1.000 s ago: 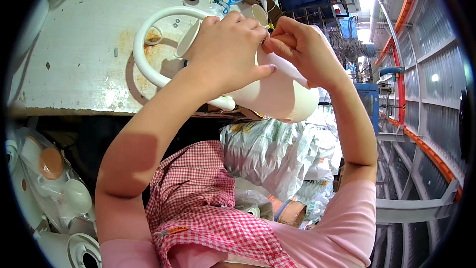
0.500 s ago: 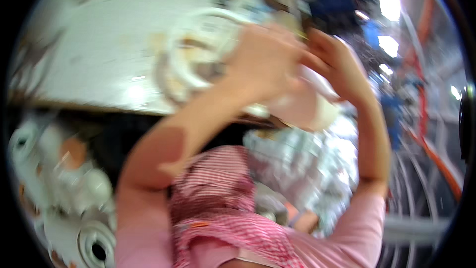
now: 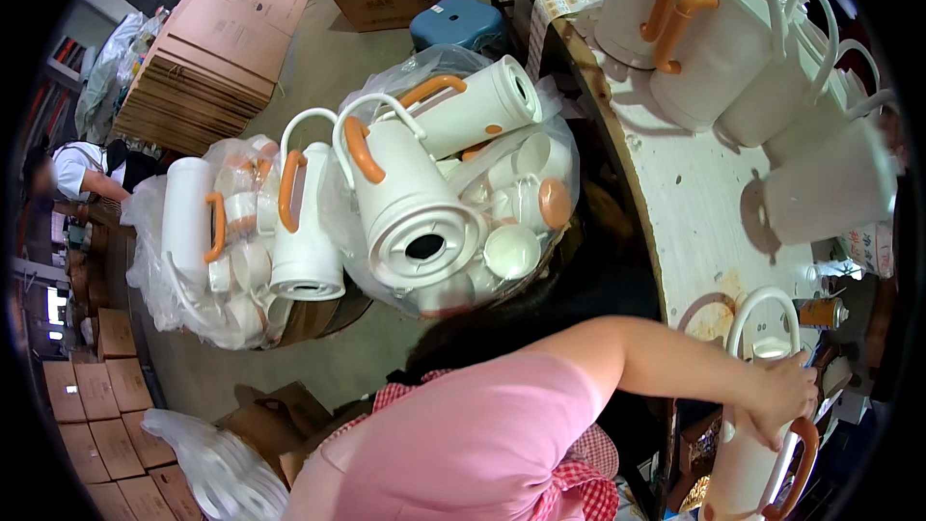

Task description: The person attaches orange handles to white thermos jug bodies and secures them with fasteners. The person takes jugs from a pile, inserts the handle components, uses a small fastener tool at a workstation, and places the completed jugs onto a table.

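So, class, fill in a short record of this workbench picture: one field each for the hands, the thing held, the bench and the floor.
Left hand: not in view
Right hand: gripping a white jug with an orange handle at the bench edge
Bench: worn white top, white jugs standing in a row
Floor: clear bags of white jug parts; stacked cardboard boxes

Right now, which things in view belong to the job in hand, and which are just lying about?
In hand:
- left hand gripping a white jug with orange handle at the workbench edge
- right hand not visible

Lying about:
- finished white jugs standing on the bench
- clear bags of jug bodies and lids on the floor
- flat cardboard stack
- blue stool
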Tool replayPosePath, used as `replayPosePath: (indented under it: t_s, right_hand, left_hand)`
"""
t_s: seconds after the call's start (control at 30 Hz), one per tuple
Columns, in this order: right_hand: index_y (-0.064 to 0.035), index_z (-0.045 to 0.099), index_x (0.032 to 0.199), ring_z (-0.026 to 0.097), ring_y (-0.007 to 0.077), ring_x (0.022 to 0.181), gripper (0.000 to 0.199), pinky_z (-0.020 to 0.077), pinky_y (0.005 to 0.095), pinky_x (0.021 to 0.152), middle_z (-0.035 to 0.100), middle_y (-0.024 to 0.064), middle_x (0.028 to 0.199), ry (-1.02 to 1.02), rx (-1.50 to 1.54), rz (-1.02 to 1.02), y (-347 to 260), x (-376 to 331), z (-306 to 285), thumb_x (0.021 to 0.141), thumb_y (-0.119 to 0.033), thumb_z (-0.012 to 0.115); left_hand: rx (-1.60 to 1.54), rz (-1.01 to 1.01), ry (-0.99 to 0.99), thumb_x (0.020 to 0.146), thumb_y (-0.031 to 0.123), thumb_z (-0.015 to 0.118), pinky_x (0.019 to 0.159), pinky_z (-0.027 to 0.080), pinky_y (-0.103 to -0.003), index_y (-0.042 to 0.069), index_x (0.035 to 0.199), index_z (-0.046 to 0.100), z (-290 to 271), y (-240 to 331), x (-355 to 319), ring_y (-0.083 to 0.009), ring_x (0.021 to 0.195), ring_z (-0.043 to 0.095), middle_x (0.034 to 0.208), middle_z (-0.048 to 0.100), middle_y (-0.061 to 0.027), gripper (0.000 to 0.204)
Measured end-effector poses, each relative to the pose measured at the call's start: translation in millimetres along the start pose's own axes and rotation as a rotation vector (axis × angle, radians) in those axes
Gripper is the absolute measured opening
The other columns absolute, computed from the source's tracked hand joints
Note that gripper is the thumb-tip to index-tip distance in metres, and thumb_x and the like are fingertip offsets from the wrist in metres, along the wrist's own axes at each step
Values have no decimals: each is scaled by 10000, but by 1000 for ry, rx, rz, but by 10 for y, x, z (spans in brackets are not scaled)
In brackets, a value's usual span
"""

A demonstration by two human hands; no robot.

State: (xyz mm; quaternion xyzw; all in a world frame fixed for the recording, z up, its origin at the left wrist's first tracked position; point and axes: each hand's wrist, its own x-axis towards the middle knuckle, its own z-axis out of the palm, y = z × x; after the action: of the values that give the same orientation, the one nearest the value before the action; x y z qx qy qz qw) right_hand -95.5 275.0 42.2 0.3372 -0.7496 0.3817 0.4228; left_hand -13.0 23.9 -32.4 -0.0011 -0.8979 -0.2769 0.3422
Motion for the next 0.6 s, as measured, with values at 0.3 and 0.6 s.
replayPosePath:
  t_s: [0.3,0.6]
  right_hand:
    - [-22,494,1433,613,314,1061,669,602,462,807,617,164,1269,-347,-11,827,1494,-891,-731,968,-498,560]
    - [-40,527,1187,566,224,951,368,458,348,882,570,99,1032,-47,32,462,-734,-1170,-897,845,-30,663]
  left_hand:
    - [-625,-354,-10,740,241,634,716,569,-472,28,760,757,314,759,694,-376,783,710,813,717,-209,247]
    - [-332,-338,-170,890,262,610,556,441,-343,51,797,702,-604,-406,232,-195,622,549,674,546,-64,248]
